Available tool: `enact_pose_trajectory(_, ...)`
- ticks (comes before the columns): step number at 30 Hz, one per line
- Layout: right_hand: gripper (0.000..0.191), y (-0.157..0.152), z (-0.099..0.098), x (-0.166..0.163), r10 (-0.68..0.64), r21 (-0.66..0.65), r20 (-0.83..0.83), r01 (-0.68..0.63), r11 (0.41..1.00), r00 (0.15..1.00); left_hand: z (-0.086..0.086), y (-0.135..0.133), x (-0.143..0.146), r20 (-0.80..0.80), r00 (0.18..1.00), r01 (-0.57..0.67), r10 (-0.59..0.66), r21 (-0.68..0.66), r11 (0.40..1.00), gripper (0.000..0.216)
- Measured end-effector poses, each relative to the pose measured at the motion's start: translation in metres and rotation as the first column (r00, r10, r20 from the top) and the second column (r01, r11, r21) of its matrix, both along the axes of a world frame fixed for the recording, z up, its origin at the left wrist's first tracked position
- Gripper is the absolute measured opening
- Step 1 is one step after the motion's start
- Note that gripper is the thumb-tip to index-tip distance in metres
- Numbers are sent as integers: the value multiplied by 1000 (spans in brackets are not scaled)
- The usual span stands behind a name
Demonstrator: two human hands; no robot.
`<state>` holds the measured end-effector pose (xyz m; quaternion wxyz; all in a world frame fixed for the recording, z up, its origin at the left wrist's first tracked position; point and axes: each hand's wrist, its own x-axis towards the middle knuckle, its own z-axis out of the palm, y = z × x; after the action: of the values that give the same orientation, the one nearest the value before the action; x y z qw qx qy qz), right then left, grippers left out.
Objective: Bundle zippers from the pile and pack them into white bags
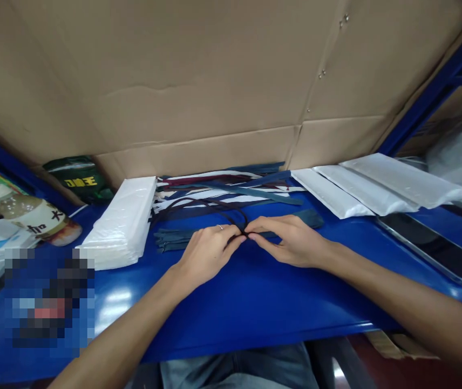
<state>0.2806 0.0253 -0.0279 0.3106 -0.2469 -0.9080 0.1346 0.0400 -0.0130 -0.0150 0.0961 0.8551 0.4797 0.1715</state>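
My left hand (215,246) and my right hand (285,240) meet above the middle of the blue table, fingertips nearly touching. Both pinch a dark brown strip (231,204), apparently a zipper, which loops up and away to the left. The exact spot between the fingertips is too small to make out. Beneath and behind the hands lies a bundle of blue-grey zippers (170,237), partly covered by them. Farther back, white, maroon and blue zippers (223,186) are spread in a loose pile.
White packets (121,216) are stacked on the left, and several filled white packets (348,186) lie at the right. A phone (437,246) rests at the right edge. A bottle (55,219) and a dark green bag (79,178) stand far left. Cardboard (198,81) walls the back.
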Motion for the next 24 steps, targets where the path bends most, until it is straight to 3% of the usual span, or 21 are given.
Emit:
enact_pose_trajectory(5, 25, -2, 4, -3, -56, 3, -22, 56, 998, 998, 7, -1, 4, -102, 993, -53, 62, 94, 994, 27)
enact_pose_trajectory(10, 23, 7, 22, 15, -276, -12, -35, 276, 961, 960, 29, 11, -25, -245, 917, -272, 315, 194, 943, 27)
enact_pose_trajectory(12, 23, 18, 35, 38, -425, -21, -7, 425, 905, 905, 44, 18, -54, -277, 856, -396, 436, 189, 898, 24)
enact_pose_trajectory(15, 27, 33, 56, 80, -665, 30, 43, 665, 747, 745, 65, 22, -98, -294, 741, -547, 604, 259, 796, 25)
enact_pose_trajectory(17, 28, 38, 65, 104, -750, 52, 31, 748, 661, 661, 75, 21, -117, -317, 762, -530, 565, 197, 825, 25)
enact_pose_trajectory(19, 29, 41, 69, 119, -762, 40, 52, 761, 648, 646, 78, 19, -126, -343, 804, -480, 485, 107, 871, 23)
enact_pose_trajectory(22, 30, 46, 66, 128, -696, -62, 190, 716, 695, 692, 75, 18, -129, -364, 838, -450, 406, -42, 892, 22)
enact_pose_trajectory(24, 29, 52, 60, 131, -568, -231, 305, 638, 735, 764, 71, 18, -130, -369, 854, -447, 365, -164, 879, 25)
